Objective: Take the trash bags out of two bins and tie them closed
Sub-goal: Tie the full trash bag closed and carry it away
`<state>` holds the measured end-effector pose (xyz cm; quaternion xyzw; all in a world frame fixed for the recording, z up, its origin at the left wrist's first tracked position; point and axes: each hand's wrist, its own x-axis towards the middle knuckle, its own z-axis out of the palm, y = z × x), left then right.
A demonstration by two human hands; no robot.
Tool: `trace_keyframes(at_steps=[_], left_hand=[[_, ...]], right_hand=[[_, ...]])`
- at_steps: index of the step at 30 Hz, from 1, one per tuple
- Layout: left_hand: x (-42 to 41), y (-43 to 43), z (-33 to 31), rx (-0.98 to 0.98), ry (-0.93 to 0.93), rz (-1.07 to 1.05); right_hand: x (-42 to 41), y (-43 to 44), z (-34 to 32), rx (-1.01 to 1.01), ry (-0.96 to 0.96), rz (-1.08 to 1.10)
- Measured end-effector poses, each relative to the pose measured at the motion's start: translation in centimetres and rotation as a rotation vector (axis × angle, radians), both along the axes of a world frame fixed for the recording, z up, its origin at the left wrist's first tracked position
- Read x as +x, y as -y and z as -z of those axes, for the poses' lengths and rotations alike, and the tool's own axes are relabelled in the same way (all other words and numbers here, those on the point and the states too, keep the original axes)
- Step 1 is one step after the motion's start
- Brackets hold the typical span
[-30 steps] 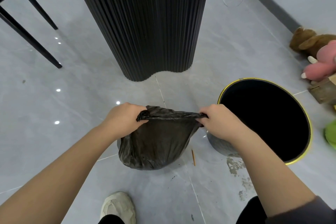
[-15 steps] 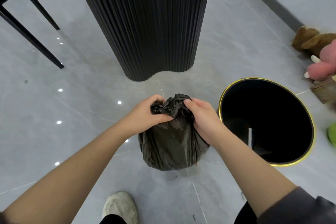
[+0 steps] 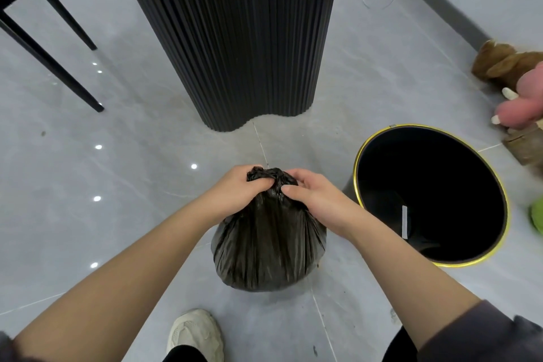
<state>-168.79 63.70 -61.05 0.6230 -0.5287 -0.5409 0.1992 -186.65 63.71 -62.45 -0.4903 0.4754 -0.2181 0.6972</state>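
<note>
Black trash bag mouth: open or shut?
Gathered shut: left hand and right hand pinch the bunched neck of the black plastic trash bag. Knot: cannot tell.

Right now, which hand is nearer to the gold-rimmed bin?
Right. The right hand pinches the neck of the trash bag beside the bin; the left hand grips it on the far side.

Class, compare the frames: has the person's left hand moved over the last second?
Yes. The left hand has moved right, closer to the gold-rimmed bin, and now meets the right hand at the gathered neck of the black bag.
</note>
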Motion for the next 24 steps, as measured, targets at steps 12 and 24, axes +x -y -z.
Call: trace_keyframes(at_steps=[12,24], left_hand=[[1.0,0.0,-1.4,0.071,-0.121,-0.093],[0.5,3.9,-5.5,0.198,0.008,0.222]], right_hand=[[1.2,-0.1,0.3,-0.385,-0.085,-0.010],[2.7,-0.7,-2.0,-0.222,-0.130,-0.328]])
